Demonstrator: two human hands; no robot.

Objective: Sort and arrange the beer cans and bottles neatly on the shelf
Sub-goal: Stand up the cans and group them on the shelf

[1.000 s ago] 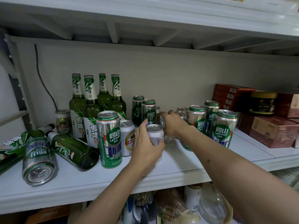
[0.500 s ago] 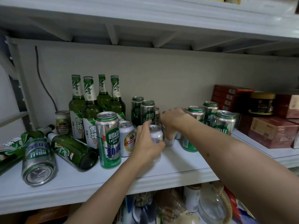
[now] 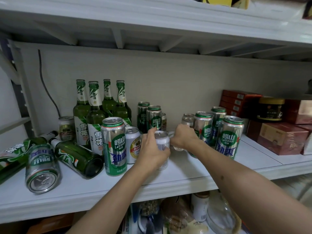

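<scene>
The small white can (image 3: 162, 146) stands upright on the shelf (image 3: 185, 176) near its front edge, long axis vertical, just right of a matching short can (image 3: 133, 145) with a gold-and-red label. The left hand (image 3: 152, 152) wraps it from the near side, fingers curled round the smooth wall and thumb up by the rim — so the can lies straight ahead of the palm, already in the grip. Just beyond and to the right, the right hand (image 3: 183, 138) curls over another small can (image 3: 177, 146), mostly hidden under the knuckles; whether its fingers pinch or only cup it I cannot tell. The two hands sit almost touching, and the left is nearer the gap beside the matching can.

Further out stand tall green-and-silver cans (image 3: 230, 137) — thin glossy aluminium — and four upright green glass bottles (image 3: 94, 115) at the back left. One bottle (image 3: 77, 157) and one tall can (image 3: 42, 168) lie on their sides, round and likely to roll.
</scene>
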